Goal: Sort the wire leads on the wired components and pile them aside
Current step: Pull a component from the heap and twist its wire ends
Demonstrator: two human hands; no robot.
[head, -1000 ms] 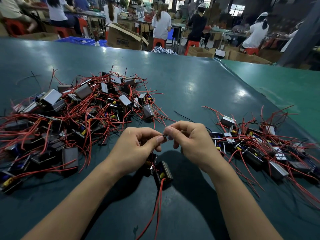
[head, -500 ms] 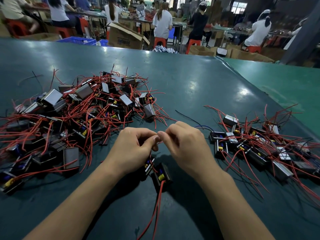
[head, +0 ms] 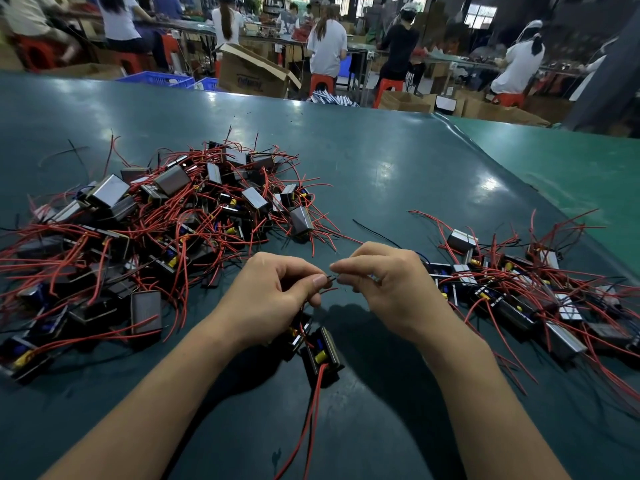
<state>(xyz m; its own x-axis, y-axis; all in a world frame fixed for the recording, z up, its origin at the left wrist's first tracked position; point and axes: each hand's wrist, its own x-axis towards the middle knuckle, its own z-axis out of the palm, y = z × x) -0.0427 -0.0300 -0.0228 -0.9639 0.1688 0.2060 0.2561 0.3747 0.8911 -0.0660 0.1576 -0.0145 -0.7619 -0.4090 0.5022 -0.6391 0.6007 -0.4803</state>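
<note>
Pinching one thin wire lead (head: 331, 278), both hands (head: 346, 289) over a teal table (head: 363, 161) in a busy workshop.

Setting: factory assembly floor, hand-work line. Long counter (head: 381, 161) under a dark green mat, heaped toward its left edge with wired components (head: 166, 216) trailing red leads; a second heap (head: 512, 289) near the right edge. Beyond the far edge, rows of seated workers (head: 327, 43) on red stools (head: 320, 83) at further benches. Open cardboard cartons (head: 252, 74) and blue crates (head: 156, 79) on the floor.
</note>
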